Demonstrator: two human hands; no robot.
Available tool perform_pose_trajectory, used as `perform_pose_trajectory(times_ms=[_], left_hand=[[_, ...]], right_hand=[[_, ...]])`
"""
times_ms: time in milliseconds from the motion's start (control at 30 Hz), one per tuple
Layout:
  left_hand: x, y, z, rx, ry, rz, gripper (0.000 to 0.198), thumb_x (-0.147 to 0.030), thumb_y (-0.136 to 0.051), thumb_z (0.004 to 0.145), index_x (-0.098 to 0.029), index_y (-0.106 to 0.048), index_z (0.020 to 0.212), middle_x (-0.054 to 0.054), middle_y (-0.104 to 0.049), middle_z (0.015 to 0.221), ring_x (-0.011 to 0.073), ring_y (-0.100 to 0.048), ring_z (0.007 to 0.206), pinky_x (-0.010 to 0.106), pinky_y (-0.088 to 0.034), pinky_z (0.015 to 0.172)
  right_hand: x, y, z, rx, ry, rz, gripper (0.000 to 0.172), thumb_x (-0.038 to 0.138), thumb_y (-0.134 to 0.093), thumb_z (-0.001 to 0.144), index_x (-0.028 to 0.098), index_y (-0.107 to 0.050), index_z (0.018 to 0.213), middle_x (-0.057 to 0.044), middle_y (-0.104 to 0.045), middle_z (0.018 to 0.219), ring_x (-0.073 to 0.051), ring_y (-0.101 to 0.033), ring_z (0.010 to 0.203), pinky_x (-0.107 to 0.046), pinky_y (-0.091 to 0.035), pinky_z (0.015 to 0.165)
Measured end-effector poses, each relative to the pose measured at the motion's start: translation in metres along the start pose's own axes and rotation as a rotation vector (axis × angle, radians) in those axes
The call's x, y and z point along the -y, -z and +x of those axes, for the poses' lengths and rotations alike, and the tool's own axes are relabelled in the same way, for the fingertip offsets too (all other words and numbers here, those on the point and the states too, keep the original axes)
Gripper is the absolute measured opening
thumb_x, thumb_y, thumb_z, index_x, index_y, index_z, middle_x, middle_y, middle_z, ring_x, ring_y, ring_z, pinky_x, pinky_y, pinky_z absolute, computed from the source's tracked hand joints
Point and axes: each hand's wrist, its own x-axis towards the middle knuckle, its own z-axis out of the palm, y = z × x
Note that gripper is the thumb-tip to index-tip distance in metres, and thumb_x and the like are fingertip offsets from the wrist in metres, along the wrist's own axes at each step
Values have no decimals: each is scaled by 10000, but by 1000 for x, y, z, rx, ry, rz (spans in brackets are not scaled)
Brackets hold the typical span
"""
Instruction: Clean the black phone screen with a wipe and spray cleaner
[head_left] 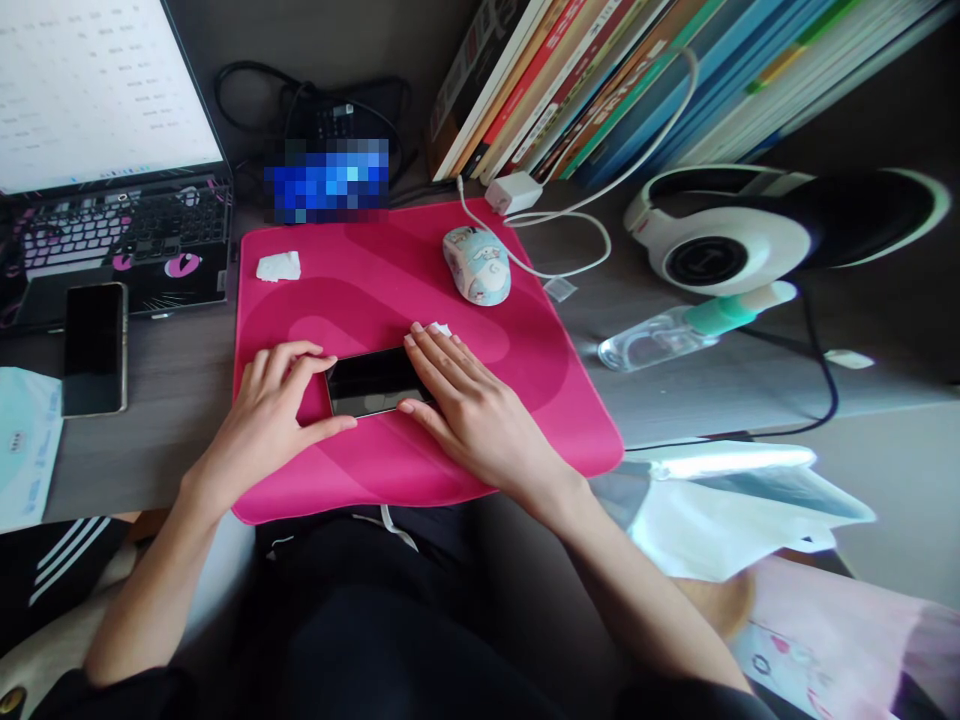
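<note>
A smartphone (367,385) with a dark screen lies crosswise on the pink desk mat (540,390). At its left end, my left hand (274,405) is curved, with the index finger at the upper corner and the thumb along the lower edge. My right hand (465,395) rests flat over the phone's right end, hiding that part. Its fingers are stretched out, and the thumb sits near the lower edge. A small white scrap (442,329) shows just past the right fingertips; whether they touch it is unclear. Another crumpled white piece (278,266) lies at the mat's upper left.
A patterned mouse (478,265) sits on the mat behind my right hand. To the left are a laptop (112,235), a second phone (95,348) and a tissue pack (26,445). A spray bottle (660,335), headphones (720,245), a white charger (514,192) and books (570,90) stand rightward.
</note>
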Motion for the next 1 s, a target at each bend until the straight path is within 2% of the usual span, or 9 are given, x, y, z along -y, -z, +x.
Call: perform_pose_trajectory(times_ms=[367,667,833,1000], left_hand=[[0,-1,0,0,-3,-13,618,-621,-674,978,-239,-526,1442,136,-549,1471,353,-542,1328,552,-425,1181],[0,-1,0,-1,-6,1,598,-596,-678,987,-245,-518,1443,134,-546,1471,353,-545,1326,559,-430,1174],[0,-1,-1,-3,-12,18,607,-607,-665,991,-229,-517,1443,142,-548,1468,354,-545,1321,560,-432,1172],[-1,-1,-2,-2,-13,30,613,-609,-665,990,-211,-521,1433,145,-548,1469,349,-539,1322,546,-437,1169]], right_hand=[[0,0,0,2,-16,20,683,503,-441,1130,81,-397,1665,-195,-373,1725,-311,-295,1644,-569,-319,1347],[0,-2,0,-6,-16,22,684,502,-451,1128,63,-414,1652,-200,-382,1723,-310,-296,1644,-558,-312,1351],[0,-2,0,-11,-4,-3,695,488,-445,1131,0,-429,1626,-227,-390,1714,-315,-304,1641,-523,-300,1360],[-1,-4,-1,-22,-3,-20,687,491,-443,1133,15,-431,1627,-211,-386,1719,-310,-299,1644,-539,-306,1356]])
